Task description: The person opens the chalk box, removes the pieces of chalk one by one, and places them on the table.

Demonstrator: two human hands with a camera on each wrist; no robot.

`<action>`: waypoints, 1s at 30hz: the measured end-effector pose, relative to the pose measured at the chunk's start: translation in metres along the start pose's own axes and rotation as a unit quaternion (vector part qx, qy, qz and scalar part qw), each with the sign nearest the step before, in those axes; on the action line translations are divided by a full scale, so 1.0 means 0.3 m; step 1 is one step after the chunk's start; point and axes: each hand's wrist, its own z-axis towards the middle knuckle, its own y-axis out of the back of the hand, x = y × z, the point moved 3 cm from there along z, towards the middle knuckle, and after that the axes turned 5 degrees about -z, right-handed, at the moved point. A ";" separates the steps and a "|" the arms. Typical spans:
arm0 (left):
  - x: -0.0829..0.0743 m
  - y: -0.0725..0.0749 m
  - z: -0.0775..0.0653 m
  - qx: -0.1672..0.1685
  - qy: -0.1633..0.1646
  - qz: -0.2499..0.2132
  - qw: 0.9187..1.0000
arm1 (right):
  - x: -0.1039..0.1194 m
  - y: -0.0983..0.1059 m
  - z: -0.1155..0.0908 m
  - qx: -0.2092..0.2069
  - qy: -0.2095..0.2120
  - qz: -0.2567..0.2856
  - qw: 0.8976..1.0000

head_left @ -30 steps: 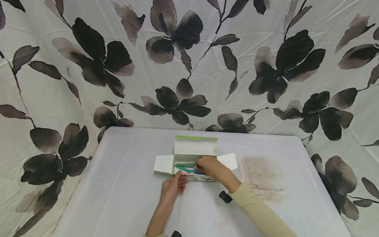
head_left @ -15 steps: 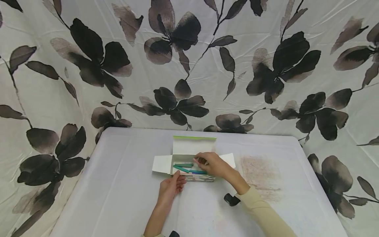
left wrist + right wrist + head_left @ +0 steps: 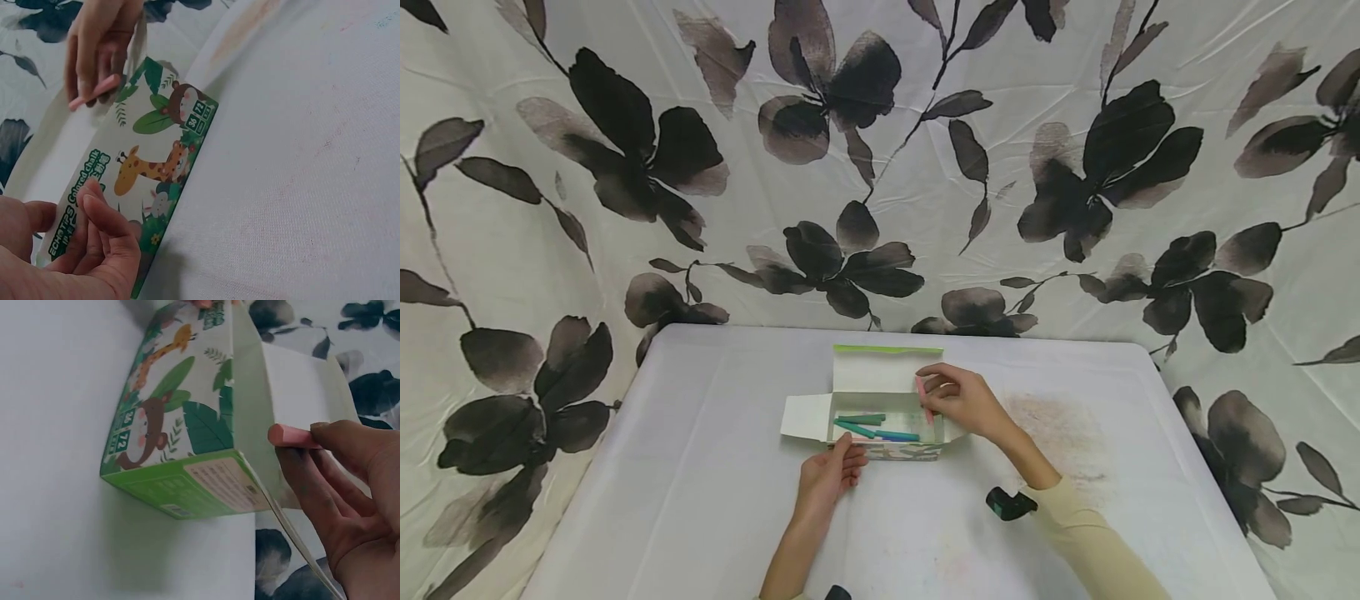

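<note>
A cardboard box of coloured chalk stands with its lid and side flaps folded out. My left hand grips its front wall near the left corner, thumb over the rim and fingers against the printed front. Between thumb and fingertips of my right hand is a pink chalk stick, above the right end of the box. A dark green chalk, a teal chalk and a blue chalk lie inside. Animal drawings and lettering cover the box front.
The box stands on a white cloth-covered table. A brownish smudge marks the cloth to the right. Behind the table hangs a floral curtain. The box's lid flap stands up at the back.
My right hand has come up out of the box with the pink chalk and moved to the right, over the box's right end. My left hand keeps its grip on the front wall.
</note>
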 end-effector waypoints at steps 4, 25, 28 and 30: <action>0.002 0.001 0.000 0.000 0.000 0.004 1.000 | -0.005 0.040 -0.014 -0.011 -0.035 0.031 0.999; 0.003 0.004 -0.001 -0.005 -0.007 -0.003 1.000 | -0.084 0.252 -0.127 -0.092 -0.106 0.155 0.978; 0.005 0.004 0.002 -0.005 -0.004 -0.005 1.000 | -0.104 0.279 -0.159 -0.106 -0.110 0.163 0.975; 0.007 0.004 0.004 -0.003 -0.002 -0.004 1.000 | -0.125 0.292 -0.179 -0.116 -0.117 0.170 0.971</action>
